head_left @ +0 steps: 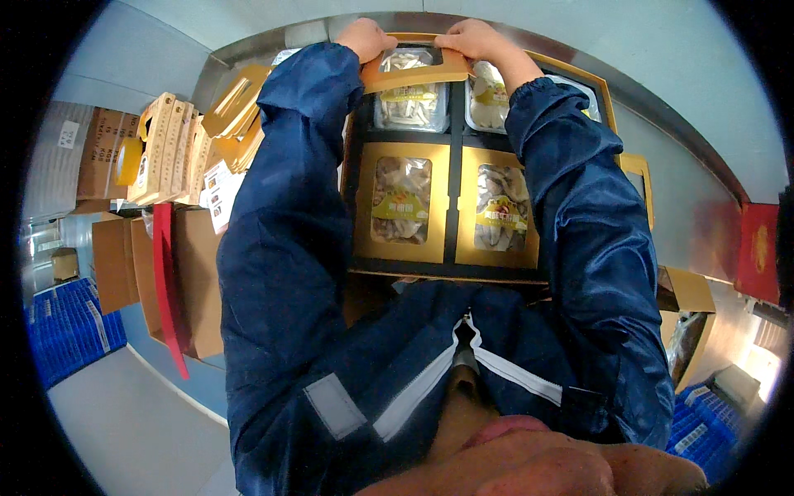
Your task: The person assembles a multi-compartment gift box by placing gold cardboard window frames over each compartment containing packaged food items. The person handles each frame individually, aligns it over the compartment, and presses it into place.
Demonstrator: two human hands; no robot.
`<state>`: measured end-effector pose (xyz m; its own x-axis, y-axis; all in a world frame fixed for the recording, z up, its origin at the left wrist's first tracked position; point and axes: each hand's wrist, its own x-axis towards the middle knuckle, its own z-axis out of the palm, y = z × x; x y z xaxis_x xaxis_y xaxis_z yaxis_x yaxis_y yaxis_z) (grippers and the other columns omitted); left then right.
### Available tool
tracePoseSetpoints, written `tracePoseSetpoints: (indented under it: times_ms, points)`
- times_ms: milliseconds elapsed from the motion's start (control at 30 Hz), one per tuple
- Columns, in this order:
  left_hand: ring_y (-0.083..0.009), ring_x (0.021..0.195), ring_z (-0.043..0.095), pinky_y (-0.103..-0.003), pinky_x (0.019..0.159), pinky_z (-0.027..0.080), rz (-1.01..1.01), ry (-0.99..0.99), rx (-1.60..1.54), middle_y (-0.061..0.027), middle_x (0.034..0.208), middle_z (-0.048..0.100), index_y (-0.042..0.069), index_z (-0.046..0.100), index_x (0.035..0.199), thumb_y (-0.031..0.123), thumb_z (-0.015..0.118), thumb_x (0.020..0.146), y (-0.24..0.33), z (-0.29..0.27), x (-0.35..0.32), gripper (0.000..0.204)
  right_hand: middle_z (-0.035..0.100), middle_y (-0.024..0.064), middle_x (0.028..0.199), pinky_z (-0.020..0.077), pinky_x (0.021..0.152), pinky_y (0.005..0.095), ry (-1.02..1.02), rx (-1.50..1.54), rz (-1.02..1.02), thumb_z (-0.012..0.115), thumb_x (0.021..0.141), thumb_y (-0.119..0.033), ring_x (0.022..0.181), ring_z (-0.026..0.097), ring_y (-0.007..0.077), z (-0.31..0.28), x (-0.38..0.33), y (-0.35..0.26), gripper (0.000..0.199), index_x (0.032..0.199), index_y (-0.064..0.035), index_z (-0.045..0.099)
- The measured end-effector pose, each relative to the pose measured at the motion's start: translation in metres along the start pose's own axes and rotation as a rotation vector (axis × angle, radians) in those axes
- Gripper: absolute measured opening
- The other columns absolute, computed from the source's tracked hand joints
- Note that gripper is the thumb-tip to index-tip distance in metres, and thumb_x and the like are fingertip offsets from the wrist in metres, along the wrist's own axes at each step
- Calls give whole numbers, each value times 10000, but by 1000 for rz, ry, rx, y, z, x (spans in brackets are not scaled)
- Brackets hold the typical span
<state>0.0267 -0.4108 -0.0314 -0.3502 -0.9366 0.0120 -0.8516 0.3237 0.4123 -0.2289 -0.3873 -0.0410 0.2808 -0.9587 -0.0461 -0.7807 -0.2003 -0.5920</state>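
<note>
A large gift box with a gold rim (609,103) and a black divided insert (453,207) lies in front of me. At its far side, a gold window card (426,76) sits over a clear tray of pale sliced dried mushrooms (411,114). My left hand (364,40) grips the card's far left corner, fingers closed. My right hand (480,41) pinches its far right corner. Beside it is an uncovered clear tray (486,112), partly behind my right sleeve. Nearer me, two packs of dark dried mushrooms (403,186) (499,194) sit under gold window cards.
Left of the box are loose gold window cards (236,103), printed cartons (169,153), a yellow tape roll (127,161), a red strip (169,298) and an open cardboard box (198,281). On the right are another gold frame (647,190), a red box (754,248) and an open carton (691,298).
</note>
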Motion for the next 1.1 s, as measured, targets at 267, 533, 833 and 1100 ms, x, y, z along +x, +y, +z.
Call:
tracePoseSetpoints:
  times_ms: [267,533,833,1100]
  points:
    - [-212,651,678,-362,677,554,58,-105,57,-115,744,727,27,784,862,354,761,813,2,-11,4,331,736,189,1002,544,877,445,17,-273,-23,601,830,-581,950,700,366,-6,-8,-22,562,984,-75,789]
    - [-360,924,705,-440,871,551,5,-94,103,-218,995,729,55,792,961,432,742,820,7,-7,0,405,755,153,929,578,797,413,26,-351,0,682,865,-470,822,728,315,-2,-8,-31,446,961,-49,794]
    - [-412,873,683,-490,818,555,62,317,367,-227,919,703,8,730,928,250,690,885,26,34,-35,249,743,152,827,579,793,410,135,-363,51,711,844,-407,797,726,311,13,-15,-34,372,859,-44,792]
    - [-391,962,671,-479,831,565,27,352,378,-251,1031,667,-9,724,947,143,625,890,43,40,-45,190,706,251,1002,569,853,473,314,-289,30,689,848,-319,925,699,399,35,-23,-25,340,964,-10,768]
